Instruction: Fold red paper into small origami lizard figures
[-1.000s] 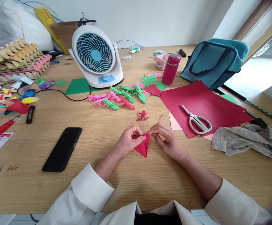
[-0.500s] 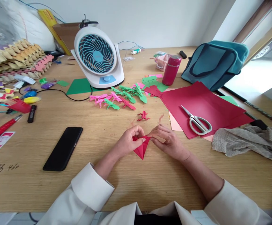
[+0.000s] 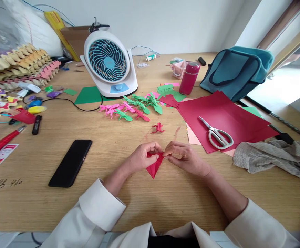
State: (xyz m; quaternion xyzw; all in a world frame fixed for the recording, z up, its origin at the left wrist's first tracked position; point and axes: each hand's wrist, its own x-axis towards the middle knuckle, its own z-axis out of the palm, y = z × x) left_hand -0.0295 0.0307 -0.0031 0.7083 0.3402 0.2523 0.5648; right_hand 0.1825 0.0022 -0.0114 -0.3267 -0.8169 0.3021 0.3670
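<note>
A piece of folded red paper (image 3: 154, 167), pointed at the bottom and creased down its middle, is held just above the table between both hands. My left hand (image 3: 143, 158) is closed on its left side, thumb across the front and fingers behind. At the upper right corner, my right hand (image 3: 184, 156) pinches the paper between thumb and fingertips. A small red origami frog (image 3: 158, 127) lies just beyond my hands. Behind it are several folded pink and green paper figures (image 3: 142, 105). The paper's back is hidden from me.
White-handled scissors (image 3: 218, 136) rest on large red sheets (image 3: 237, 120) to the right, beside a grey cloth (image 3: 263, 158). A black phone (image 3: 70, 163) lies left of my arm. Farther back stand a fan (image 3: 108, 63), a red flask (image 3: 189, 78) and a teal bag (image 3: 236, 70).
Both hands and the red paper have moved slightly towards me. The paper's lower point has shifted a little left. Both hands keep hold of it.
</note>
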